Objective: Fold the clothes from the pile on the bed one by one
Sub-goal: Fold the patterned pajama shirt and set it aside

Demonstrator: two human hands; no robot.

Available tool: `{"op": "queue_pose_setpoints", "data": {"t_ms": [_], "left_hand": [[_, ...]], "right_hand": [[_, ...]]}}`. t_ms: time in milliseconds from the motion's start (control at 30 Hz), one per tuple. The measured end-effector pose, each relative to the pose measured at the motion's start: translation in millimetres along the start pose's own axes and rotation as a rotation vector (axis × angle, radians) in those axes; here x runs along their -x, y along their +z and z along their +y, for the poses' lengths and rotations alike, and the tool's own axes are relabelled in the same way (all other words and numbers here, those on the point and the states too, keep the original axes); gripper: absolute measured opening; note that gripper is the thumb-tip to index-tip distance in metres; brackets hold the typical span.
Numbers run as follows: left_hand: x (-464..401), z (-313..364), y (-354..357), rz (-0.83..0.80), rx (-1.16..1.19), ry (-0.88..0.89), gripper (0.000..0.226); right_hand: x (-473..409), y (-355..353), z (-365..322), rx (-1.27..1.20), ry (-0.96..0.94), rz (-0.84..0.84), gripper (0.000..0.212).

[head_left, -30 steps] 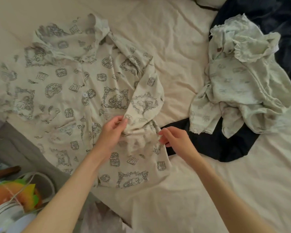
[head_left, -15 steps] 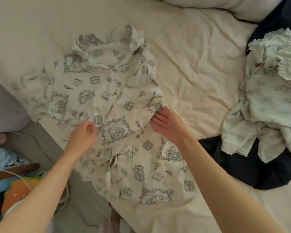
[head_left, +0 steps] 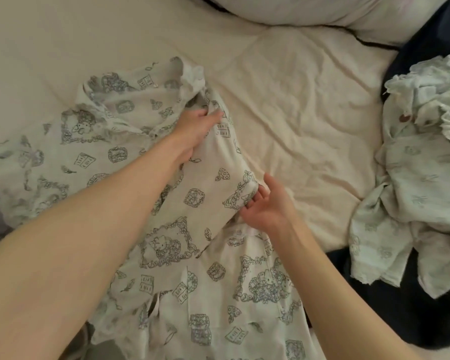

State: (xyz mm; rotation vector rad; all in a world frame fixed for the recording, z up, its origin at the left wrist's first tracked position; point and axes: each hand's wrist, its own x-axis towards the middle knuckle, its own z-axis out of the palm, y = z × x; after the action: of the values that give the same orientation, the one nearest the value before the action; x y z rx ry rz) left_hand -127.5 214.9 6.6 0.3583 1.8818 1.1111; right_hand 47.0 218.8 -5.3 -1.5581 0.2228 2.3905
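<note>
Left arm stretched far forward, left hand [head_left: 192,131] with fingers curled, gripping cloth near the top. Right hand [head_left: 266,203] lower and closer, palm up, fingers loosely bent, tips pinching a folded edge.

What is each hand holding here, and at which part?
Left hand grips the printed pajama shirt near its collar; right hand holds the folded sleeve's edge, fingers tucked under.
</note>
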Motion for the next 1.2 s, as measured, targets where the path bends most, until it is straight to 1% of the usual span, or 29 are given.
{"op": "queue_pose_setpoints", "data": {"t_ms": [133, 200, 233, 300, 367, 433, 533, 567, 733, 800, 900, 933, 1000, 1033, 1100, 1133, 1200], "left_hand": [[-17.7, 10.7, 13.5, -0.005, 0.039, 0.012, 0.017], [-24.8, 11.3, 15.6, 0.013, 0.066, -0.011, 0.016], [-29.7, 8.2, 15.1, 0.022, 0.038, -0.01, 0.018], [-33.1, 2.7, 13.4, 0.019, -0.082, 0.024, 0.031], [-32.6, -0.1, 14.5, 0.001, -0.13, 0.041, 0.038], [-32.5, 0.1, 18.1, -0.008, -0.143, 0.028, 0.033], [-29.4, 5.0, 20.4, 0.005, -0.213, -0.008, 0.007], [-30.1, 5.9, 19.6, 0.005, -0.193, -0.007, 0.006], [-30.6, 14.8, 21.5, -0.083, 0.106, -0.017, 0.01], [-31.8, 10.1, 20.3, -0.075, 0.151, -0.076, 0.007], [-30.7, 7.2, 13.1, -0.098, 0.144, -0.23, 0.03], [-30.2, 8.2, 10.3, -0.114, 0.121, -0.278, 0.033], [-28.9, 12.6, 7.6, -0.126, 0.098, -0.325, 0.032], [-28.5, 15.8, 7.9, -0.121, 0.106, -0.317, 0.027], [-29.1, 22.9, 8.5, -0.079, 0.097, -0.237, 0.017], [-31.3, 25.8, 8.1, -0.034, 0.09, -0.183, 0.018], [-33.8, 34.0, 6.0, 0.055, 0.114, -0.092, 0.026]], "right_hand": [[0.2, -2.7, -4.2, 0.068, 0.019, -0.054, 0.031], [0.2, -3.3, -9.3, 0.055, -0.005, -0.09, 0.026], [-0.3, -3.8, -12.4, 0.012, -0.022, -0.1, 0.023], [-3.1, -5.7, -17.0, -0.123, -0.052, -0.095, 0.019], [-5.6, -6.7, -18.0, -0.223, -0.066, -0.088, 0.016], [-8.9, -6.7, -14.5, -0.24, -0.084, -0.078, 0.014], [-11.2, -7.6, -12.7, -0.252, -0.11, -0.057, 0.011], [-10.4, -7.0, -14.9, -0.255, -0.115, -0.064, 0.011], [-0.5, 0.0, -28.0, -0.305, -0.163, -0.119, 0.017], [2.1, 1.1, -27.0, -0.31, -0.173, -0.112, 0.017], [0.2, -0.1, -27.4, -0.277, -0.187, -0.062, 0.014], [-1.5, -0.3, -28.4, -0.236, -0.193, -0.052, 0.017], [-5.5, 0.2, -30.8, -0.114, -0.201, -0.038, 0.027], [-6.7, 0.8, -31.9, -0.078, -0.206, -0.031, 0.026], [-5.0, 2.6, -33.4, -0.076, -0.201, -0.026, 0.018], [-3.0, 3.1, -34.0, -0.079, -0.197, -0.023, 0.016], [-1.1, 1.8, -34.4, -0.089, -0.198, -0.006, 0.015]]}}
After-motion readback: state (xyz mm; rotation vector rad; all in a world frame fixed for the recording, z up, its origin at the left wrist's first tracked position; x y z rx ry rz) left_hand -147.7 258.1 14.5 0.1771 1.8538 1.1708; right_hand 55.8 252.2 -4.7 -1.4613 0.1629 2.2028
